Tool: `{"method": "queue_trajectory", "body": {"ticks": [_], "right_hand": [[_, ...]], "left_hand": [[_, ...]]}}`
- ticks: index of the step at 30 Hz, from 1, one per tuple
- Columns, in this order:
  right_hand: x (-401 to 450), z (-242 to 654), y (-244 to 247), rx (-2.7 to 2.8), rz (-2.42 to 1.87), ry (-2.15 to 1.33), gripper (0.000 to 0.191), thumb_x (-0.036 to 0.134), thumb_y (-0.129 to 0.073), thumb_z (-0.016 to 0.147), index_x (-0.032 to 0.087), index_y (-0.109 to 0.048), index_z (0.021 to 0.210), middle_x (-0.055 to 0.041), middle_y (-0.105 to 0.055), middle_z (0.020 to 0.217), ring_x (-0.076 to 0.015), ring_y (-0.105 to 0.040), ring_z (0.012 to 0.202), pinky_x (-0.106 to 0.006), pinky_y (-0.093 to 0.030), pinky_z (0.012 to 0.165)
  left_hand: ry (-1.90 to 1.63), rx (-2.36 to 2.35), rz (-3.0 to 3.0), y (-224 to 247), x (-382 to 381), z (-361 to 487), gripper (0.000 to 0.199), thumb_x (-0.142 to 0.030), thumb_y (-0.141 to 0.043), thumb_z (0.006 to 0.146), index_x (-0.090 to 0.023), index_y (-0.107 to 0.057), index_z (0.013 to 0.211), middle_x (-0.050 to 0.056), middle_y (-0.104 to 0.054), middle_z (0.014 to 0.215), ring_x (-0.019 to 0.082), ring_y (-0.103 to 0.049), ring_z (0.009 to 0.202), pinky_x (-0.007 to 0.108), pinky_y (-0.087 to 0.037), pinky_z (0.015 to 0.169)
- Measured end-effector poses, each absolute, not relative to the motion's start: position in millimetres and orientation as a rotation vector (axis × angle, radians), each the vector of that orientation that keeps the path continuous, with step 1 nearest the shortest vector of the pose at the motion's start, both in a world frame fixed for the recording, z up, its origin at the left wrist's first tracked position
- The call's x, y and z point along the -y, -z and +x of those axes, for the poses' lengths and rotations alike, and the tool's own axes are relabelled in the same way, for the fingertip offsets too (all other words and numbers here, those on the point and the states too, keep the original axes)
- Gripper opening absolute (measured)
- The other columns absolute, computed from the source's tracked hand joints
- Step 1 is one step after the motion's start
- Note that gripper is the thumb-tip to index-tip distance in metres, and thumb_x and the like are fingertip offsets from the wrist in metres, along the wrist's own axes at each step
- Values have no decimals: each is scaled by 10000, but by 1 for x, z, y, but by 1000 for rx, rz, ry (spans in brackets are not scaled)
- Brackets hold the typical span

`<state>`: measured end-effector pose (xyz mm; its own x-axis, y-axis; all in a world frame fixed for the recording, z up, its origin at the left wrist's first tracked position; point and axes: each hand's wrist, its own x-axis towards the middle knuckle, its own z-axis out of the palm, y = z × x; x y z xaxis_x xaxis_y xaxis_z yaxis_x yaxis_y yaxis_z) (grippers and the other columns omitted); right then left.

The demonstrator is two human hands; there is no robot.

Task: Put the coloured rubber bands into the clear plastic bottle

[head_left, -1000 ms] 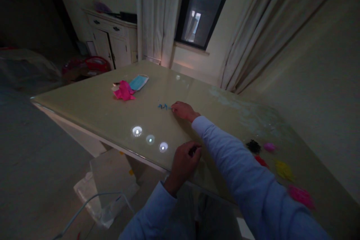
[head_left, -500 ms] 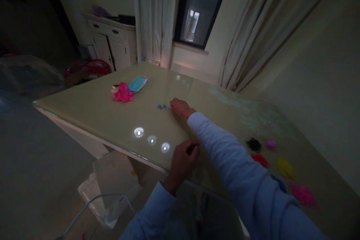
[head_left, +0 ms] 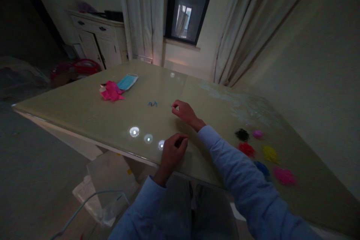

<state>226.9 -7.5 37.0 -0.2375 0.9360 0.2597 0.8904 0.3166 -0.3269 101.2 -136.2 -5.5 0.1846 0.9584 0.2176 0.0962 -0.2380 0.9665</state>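
My right hand [head_left: 185,112] is just above the table, thumb and forefinger closed in a pinch. A tiny bluish piece [head_left: 171,106] shows at its fingertips, too small to make out its kind. To the left of that hand, a few small dark-blue pieces [head_left: 152,104] lie on the tabletop, apart from the fingers. Nearer the table's front edge is my left hand [head_left: 173,152], its fingers curled and the thumb against the forefinger. Whatever may be between those fingertips cannot be seen.
Small piles lie at right: black [head_left: 242,134], purple [head_left: 258,134], red [head_left: 246,149], yellow [head_left: 270,153], blue [head_left: 262,168] and pink [head_left: 284,176]. Crumpled pink paper [head_left: 111,92] and a blue face mask [head_left: 128,82] lie on the glossy table [head_left: 70,108] at left.
My right hand has drawn back to the right, away from the small blue pieces, with a bluish bit at its fingertips. My left hand stays near the front edge; the camera view has shifted.
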Motion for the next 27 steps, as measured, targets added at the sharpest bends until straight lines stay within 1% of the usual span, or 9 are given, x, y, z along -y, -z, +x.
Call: {"method": "queue_trajectory", "body": {"ticks": [2,5,7,8,11,15,20,27], "right_hand": [[34,233,-39,1988,-1562,-266,134,244,-519,893,168,-621,932,-48,-702,951,-139,-625,821,-251,-468,754],[84,237,-40,1428,-1357,-628,128,306,-632,789,182,-607,806,-14,-681,824,-110,-570,642,-226,-445,592],[122,236,-40,1098,-1237,-915,179,361,-657,775,191,-604,802,16,-667,746,-63,-414,454,-203,-324,430],[141,236,-40,954,-1169,-1028,201,373,-683,761,194,-601,798,27,-664,724,-46,-347,404,-201,-273,391],[190,238,-37,680,-1017,-1204,205,338,-739,740,180,-615,780,32,-675,728,-7,-284,362,-187,-227,378],[231,255,-28,504,-951,-1251,234,322,-793,706,169,-634,784,23,-688,723,9,-286,346,-176,-203,377],[255,286,-22,424,-973,-1168,242,310,-815,700,163,-652,803,3,-699,746,6,-301,372,-174,-202,386],[282,316,-30,388,-1018,-1008,255,324,-831,680,176,-660,798,1,-690,738,2,-282,375,-185,-168,378]], "left_hand": [[-1177,-1060,1549,5,137,100,200,-321,-583,829,-181,-723,857,23,-741,774,150,-663,706,248,-501,664],[-1169,-1085,1565,4,137,98,214,-348,-589,826,-185,-724,858,26,-748,791,157,-672,721,254,-513,677],[-1167,-1107,1582,5,137,97,221,-367,-600,818,-186,-723,849,29,-749,793,161,-675,724,257,-519,681],[-1163,-1119,1592,5,136,96,227,-377,-604,815,-186,-724,849,31,-750,798,164,-679,730,259,-523,685],[-1140,-1176,1626,6,135,93,255,-413,-619,802,-190,-730,856,34,-750,803,171,-687,738,270,-537,703],[-1099,-1264,1641,4,134,91,294,-444,-635,777,-188,-740,878,34,-749,797,176,-695,735,276,-553,710],[-1082,-1345,1599,3,135,90,334,-472,-668,722,-185,-739,878,40,-751,780,198,-703,731,291,-565,696],[-996,-1479,1705,5,136,89,361,-518,-646,728,-219,-744,904,35,-760,842,218,-708,806,298,-551,740]]}}
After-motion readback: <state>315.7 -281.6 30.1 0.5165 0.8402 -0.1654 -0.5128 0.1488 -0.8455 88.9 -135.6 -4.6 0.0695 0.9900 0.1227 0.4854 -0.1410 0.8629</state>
